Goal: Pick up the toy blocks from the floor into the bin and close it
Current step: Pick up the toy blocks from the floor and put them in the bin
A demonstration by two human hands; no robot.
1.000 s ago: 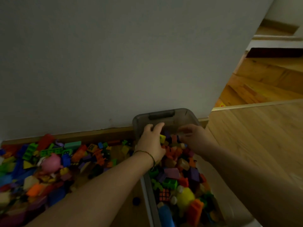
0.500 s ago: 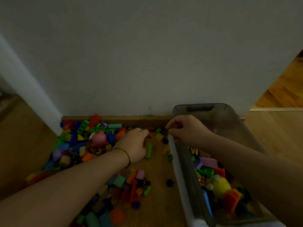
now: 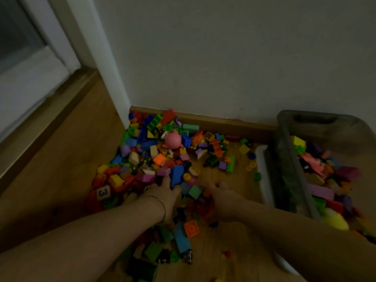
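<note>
The left hand [image 3: 162, 193] and right hand [image 3: 222, 197] were returned from the bin [image 3: 284, 180] to the toy blocks [image 3: 158, 159] on the floor — fingers stretched, nothing grasped yet.

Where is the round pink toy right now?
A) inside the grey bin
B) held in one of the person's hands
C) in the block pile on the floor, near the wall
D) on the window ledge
C: the round pink toy sits among the blocks on the floor by the baseboard, left of the grey bin, with the left hand and right hand nearer the camera.
</note>
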